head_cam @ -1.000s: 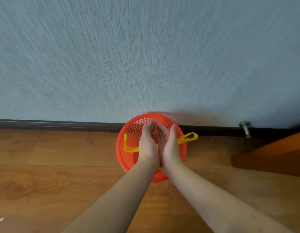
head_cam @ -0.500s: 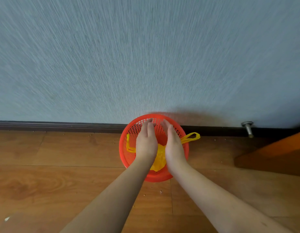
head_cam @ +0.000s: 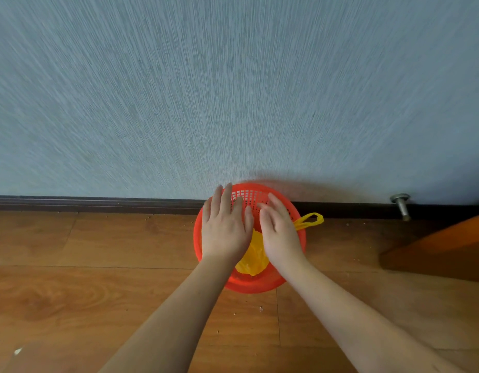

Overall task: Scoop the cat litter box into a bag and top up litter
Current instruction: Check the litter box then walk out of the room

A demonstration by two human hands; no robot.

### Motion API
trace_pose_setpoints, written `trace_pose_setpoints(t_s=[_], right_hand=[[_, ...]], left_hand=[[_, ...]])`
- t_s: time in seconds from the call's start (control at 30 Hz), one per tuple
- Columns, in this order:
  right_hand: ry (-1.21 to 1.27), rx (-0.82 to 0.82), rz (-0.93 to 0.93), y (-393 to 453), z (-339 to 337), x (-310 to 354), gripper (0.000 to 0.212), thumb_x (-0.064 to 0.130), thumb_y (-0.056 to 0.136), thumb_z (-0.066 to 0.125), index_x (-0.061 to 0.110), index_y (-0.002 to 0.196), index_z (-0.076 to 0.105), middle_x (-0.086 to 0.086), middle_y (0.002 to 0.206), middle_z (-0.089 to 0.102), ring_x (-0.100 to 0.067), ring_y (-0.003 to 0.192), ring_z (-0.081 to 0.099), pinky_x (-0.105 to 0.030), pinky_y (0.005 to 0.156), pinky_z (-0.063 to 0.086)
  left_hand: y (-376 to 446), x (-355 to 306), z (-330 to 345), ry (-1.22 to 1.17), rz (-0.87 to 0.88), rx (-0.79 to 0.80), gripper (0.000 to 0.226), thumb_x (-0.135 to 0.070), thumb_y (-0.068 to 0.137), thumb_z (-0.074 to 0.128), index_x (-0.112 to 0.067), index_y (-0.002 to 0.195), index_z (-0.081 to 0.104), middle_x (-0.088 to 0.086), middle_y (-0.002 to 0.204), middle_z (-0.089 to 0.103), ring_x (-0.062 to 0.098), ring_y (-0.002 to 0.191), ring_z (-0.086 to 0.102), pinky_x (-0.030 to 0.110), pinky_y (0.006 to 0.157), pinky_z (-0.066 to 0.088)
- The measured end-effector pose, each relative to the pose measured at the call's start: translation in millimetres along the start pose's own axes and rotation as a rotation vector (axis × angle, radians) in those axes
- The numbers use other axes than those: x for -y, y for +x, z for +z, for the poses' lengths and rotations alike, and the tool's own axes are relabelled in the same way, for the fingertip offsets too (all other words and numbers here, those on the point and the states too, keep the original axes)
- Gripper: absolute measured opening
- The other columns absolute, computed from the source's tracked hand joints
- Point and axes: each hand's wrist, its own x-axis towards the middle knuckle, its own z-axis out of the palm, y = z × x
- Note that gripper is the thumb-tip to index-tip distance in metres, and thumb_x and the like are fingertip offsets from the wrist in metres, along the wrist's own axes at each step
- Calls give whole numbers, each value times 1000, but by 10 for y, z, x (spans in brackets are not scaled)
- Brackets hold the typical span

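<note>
Both hands have spread apart and turned palm-down since a second ago, when they stood pressed edge to edge over the basket. Now the left hand [head_cam: 224,227] lies flat with straight fingers over the left side of the red mesh basket [head_cam: 259,285], fingertips past its far rim — holding nothing. The right hand [head_cam: 280,232] is likewise flat and relaxed over the right side, gripping nothing; whether either palm touches the basket cannot be told. Between the wrists shows the yellow plastic bag [head_cam: 253,258], bunched inside the basket, one handle loop [head_cam: 309,220] hanging over the right rim. The basket stands on the wooden floor [head_cam: 85,292] against the dark baseboard [head_cam: 98,204] — a metal doorstop [head_cam: 401,205] sits further right.
</note>
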Motion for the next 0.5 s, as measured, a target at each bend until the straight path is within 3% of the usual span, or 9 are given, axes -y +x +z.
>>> trace_pose_setpoints(t_s=[0.1, 0.17, 0.23, 0.33, 0.43, 0.5], right_hand=[[-303, 19, -81, 48, -30, -44, 43, 22, 101, 41, 7, 140, 44, -3, 153, 32, -15, 143, 25, -26, 117, 17], [-549, -7, -190, 58, -67, -46, 51, 22, 97, 47, 7, 145, 36, -9, 149, 39, -23, 141, 30, -35, 117, 18], [-736, -31, -259, 61, -116, -31, 59, 23, 93, 51, 5, 146, 31, -10, 145, 44, -26, 139, 34, -42, 116, 18], [-902, -15, -258, 118, -189, -24, 60, 30, 95, 47, 2, 145, 31, -13, 148, 41, -24, 141, 30, -40, 119, 13], [-969, 27, -264, 124, -165, -61, 56, 35, 94, 47, 3, 140, 42, -13, 150, 37, -26, 142, 28, -42, 118, 16], [-985, 57, -255, 101, -129, -69, 56, 37, 93, 41, 7, 140, 44, -11, 149, 39, -26, 140, 31, -45, 116, 19]], left_hand=[[23, 36, -56, 78, 24, -27, 49, -36, 98, 30, -11, 120, 65, 10, 146, 48, 30, 144, 31, 48, 120, 2], [29, 40, -89, 99, 32, -16, 51, -37, 99, 28, -11, 130, 60, 9, 147, 49, 27, 145, 29, 46, 120, -4], [21, 41, -87, 70, 50, -10, 53, -35, 100, 29, -9, 142, 48, 10, 144, 51, 26, 145, 30, 42, 121, -2], [34, 49, -44, -49, 33, 21, 58, -37, 101, 30, -9, 152, 29, 11, 151, 44, 24, 146, 29, 36, 121, 14], [5, 31, -24, -17, 5, 65, 60, -43, 101, 24, -12, 152, 30, 12, 155, 36, 28, 146, 28, 45, 116, 27], [-44, 4, -45, 64, -12, 116, 60, -46, 101, 20, -18, 152, 31, 10, 156, 34, 28, 147, 25, 51, 116, 23]])
